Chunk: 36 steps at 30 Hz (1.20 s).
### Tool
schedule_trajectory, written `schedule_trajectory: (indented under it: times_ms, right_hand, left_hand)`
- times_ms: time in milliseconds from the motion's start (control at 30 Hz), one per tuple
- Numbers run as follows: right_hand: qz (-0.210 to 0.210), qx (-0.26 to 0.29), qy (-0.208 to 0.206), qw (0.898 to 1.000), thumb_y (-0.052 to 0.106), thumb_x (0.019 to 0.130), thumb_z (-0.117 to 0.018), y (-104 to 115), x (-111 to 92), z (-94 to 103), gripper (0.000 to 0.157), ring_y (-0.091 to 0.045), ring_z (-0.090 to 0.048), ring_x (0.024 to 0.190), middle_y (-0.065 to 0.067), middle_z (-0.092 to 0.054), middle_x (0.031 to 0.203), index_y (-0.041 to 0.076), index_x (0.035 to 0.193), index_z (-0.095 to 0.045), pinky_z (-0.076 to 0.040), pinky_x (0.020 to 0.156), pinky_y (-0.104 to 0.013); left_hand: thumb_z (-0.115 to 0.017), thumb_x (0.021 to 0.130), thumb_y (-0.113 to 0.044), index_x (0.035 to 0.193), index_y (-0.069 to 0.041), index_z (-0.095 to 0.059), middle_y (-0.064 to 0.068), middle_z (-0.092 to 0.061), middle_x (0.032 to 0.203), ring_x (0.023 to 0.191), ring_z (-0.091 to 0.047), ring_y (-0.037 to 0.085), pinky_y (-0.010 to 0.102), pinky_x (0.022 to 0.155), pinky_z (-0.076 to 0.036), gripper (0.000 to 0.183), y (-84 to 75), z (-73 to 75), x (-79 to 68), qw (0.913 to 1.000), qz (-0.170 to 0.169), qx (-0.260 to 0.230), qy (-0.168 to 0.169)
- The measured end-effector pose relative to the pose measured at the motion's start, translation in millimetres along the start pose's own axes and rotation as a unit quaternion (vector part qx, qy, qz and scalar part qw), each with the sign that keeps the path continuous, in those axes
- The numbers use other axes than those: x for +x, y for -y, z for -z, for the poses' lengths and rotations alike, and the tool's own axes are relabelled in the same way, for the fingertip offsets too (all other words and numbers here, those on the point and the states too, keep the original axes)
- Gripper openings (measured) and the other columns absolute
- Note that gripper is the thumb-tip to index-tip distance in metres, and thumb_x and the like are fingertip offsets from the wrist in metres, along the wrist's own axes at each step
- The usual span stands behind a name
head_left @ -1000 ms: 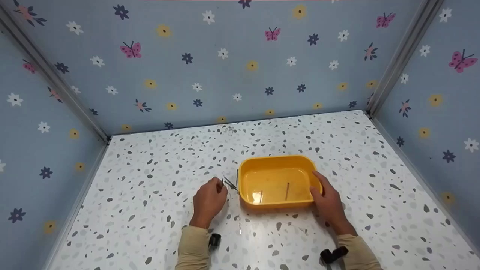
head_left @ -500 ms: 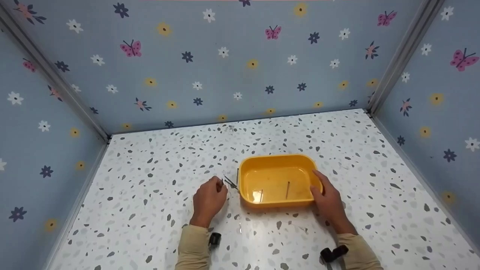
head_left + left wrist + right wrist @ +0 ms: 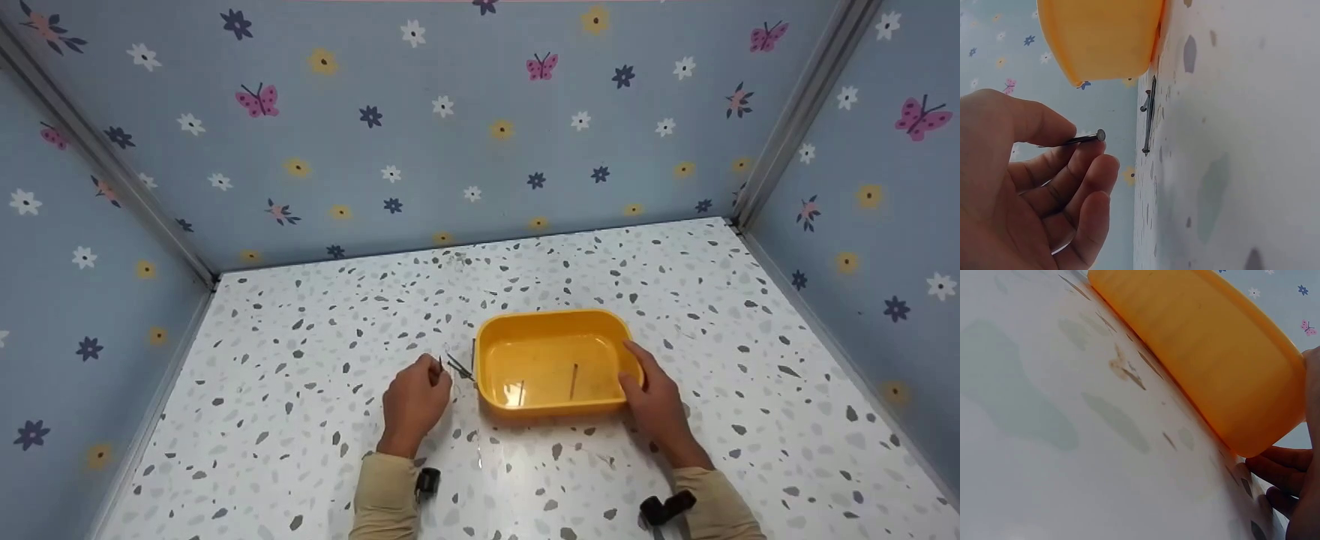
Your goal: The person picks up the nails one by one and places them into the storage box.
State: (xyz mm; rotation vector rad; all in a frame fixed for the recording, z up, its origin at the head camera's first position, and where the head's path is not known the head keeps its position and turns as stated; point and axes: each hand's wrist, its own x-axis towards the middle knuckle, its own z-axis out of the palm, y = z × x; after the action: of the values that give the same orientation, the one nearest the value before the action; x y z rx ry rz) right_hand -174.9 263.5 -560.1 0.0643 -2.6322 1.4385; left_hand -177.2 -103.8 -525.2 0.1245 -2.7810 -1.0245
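Observation:
My left hand (image 3: 415,405) pinches a nail (image 3: 1088,138) between thumb and fingertips, its flat head pointing out, just left of the yellow plastic tub (image 3: 544,322). On the table by the tub's left wall lie a few dark nails (image 3: 1150,121); in the head view some of these nails (image 3: 460,367) angle toward the tub's corner. Inside the tub, two slim nails (image 3: 574,381) rest apart on its floor. My right hand (image 3: 660,409) grips the tub's right end, thumb over the rim and fingers along the outside, some of them low near the table in the right wrist view.
A white speckled table (image 3: 360,315) carries everything. Blue flower-and-butterfly panels (image 3: 420,135) wall it in at the back, left and right, with grey metal posts (image 3: 780,135) at the rear corners. Each wrist wears a black camera (image 3: 428,482) over a beige sleeve.

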Motion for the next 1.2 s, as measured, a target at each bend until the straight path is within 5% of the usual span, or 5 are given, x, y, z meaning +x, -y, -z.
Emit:
schedule_trajectory:
  times_ms: [933,1067,1200]
  right_hand:
    - [-0.016,0.009,0.002,1.000,0.025,0.103,-0.052,1.2,0.4,0.5,0.053,-0.023,-0.045,0.134,-0.008,-0.041,0.155,0.025,0.154,-0.038,-0.033,0.112,-0.047]
    - [-0.018,0.007,0.002,1.000,0.028,0.103,-0.052,1.5,-0.4,0.3,0.054,-0.022,-0.046,0.131,-0.007,-0.041,0.155,0.025,0.155,-0.037,-0.034,0.111,-0.046]
    - [-0.021,0.005,0.009,1.000,0.029,0.103,-0.051,2.6,0.2,-0.7,0.055,-0.022,-0.047,0.130,-0.007,-0.040,0.156,0.025,0.155,-0.036,-0.034,0.111,-0.046]
  left_hand:
    - [-0.063,0.093,-0.019,0.083,-0.016,-0.059,-0.004,-0.056,0.069,0.058,-0.050,0.014,0.033,0.055,-0.041,0.010,-6.7,1.8,0.0,0.9991,-0.023,-0.018,-0.031]
    - [-0.062,0.094,-0.020,0.086,-0.015,-0.060,-0.002,-0.060,0.073,0.060,-0.055,0.015,0.032,0.056,-0.045,0.010,-7.0,3.4,4.5,0.9970,0.022,-0.074,-0.011]
    - [-0.062,0.096,-0.017,0.088,-0.011,-0.062,0.002,-0.066,0.078,0.067,-0.064,0.018,0.033,0.059,-0.051,0.009,-5.8,1.5,7.1,0.9792,0.077,-0.187,0.004]
